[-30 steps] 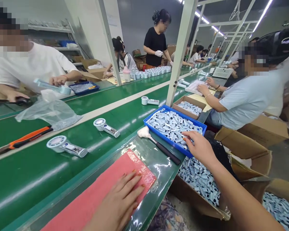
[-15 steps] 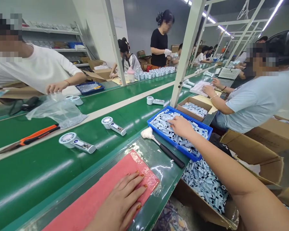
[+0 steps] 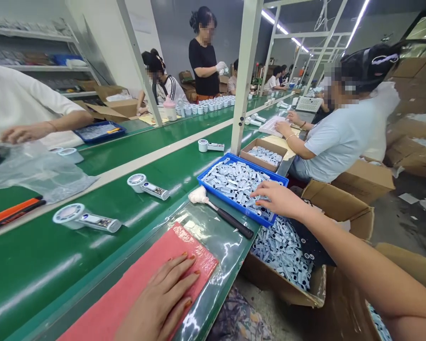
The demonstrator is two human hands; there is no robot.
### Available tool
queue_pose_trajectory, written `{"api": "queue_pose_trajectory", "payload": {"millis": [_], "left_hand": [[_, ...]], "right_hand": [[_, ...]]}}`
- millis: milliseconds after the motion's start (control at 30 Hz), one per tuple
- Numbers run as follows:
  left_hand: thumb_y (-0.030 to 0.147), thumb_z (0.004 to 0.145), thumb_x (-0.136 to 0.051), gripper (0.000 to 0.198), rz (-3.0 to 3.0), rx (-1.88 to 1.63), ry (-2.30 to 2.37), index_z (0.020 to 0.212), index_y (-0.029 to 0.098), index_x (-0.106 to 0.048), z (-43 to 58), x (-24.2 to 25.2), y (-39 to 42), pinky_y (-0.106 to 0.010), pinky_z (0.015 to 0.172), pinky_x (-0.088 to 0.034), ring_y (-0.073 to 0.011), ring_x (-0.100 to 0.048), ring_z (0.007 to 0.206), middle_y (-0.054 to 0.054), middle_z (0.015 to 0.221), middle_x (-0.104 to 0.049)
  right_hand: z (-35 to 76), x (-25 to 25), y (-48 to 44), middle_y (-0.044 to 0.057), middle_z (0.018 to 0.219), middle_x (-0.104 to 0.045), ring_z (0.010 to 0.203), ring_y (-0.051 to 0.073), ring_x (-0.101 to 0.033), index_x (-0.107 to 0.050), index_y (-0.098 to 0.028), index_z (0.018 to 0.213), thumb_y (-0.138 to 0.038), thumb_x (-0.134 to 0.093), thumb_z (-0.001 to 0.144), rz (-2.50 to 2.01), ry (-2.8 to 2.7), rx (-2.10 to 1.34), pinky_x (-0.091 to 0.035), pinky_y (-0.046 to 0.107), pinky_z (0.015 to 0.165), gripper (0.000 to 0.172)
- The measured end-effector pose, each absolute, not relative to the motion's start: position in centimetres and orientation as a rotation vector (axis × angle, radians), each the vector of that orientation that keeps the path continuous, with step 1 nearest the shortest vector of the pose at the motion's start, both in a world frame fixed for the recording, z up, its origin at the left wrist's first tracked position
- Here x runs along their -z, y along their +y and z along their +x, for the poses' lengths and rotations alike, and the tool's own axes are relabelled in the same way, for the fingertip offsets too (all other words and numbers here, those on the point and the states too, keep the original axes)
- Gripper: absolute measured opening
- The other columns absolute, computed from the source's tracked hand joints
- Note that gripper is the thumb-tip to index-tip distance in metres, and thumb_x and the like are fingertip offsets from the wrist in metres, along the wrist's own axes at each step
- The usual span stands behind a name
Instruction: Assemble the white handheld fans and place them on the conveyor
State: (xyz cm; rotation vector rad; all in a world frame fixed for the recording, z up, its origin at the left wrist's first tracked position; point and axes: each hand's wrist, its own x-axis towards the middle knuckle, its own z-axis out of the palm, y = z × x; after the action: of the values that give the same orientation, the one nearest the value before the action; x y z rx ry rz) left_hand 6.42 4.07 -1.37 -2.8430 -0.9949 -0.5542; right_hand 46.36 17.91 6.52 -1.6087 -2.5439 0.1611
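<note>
We find the left hand (image 3: 158, 296) lying open on a pink mat (image 3: 142, 279), its fingers spread flat and holding nothing. The right arm extends forward, placing the right hand (image 3: 279, 199) low over the near rim of a blue plastic tray (image 3: 259, 168); its fingers curve toward the contents, and we cannot tell whether they grasp anything. The tray is heavily filled with light-blue plastic parts (image 3: 234, 187), and a cardboard carton (image 3: 273, 282) below the surface edge holds a further loose heap. Three round-headed white units (image 3: 142, 182) stand on the green surface (image 3: 31, 265); we judge that much loose stock remains.
</note>
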Motion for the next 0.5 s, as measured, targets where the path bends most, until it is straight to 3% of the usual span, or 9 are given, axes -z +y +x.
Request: {"api": "queue_pose_trajectory", "payload": {"millis": [267, 500], "left_hand": [[0.034, 0.101, -0.054, 0.037, -2.872, 0.548, -1.079, 0.137, 0.031, -0.061, 6.6, 1.1, 3.8, -0.039, 0.108, -0.056, -0.0253, -0.056, 0.135, -0.002, 0.149, -0.057], [0.03, 0.102, -0.053, 0.036, -2.905, 0.513, -1.139, 0.137, 0.03, -0.061, 6.7, 1.1, 3.5, -0.041, 0.111, -0.054, -0.0251, -0.054, 0.137, -0.002, 0.15, -0.056]], "right_hand": [[40.2, -5.1, 21.4, 0.013, 0.117, -0.063, 0.112, 0.029, -0.059, -0.071, -0.021, 0.124, -0.027, -0.056, 0.103, -1.679, -2.493, 0.01, -0.049, 0.036, 0.09, 0.027], [39.7, -5.0, 23.5, 0.014, 0.113, -0.064, 0.109, 0.031, -0.058, -0.078, -0.019, 0.105, -0.025, -0.065, 0.097, -1.736, -2.55, 0.075, -0.047, 0.036, 0.09, 0.016]]}}
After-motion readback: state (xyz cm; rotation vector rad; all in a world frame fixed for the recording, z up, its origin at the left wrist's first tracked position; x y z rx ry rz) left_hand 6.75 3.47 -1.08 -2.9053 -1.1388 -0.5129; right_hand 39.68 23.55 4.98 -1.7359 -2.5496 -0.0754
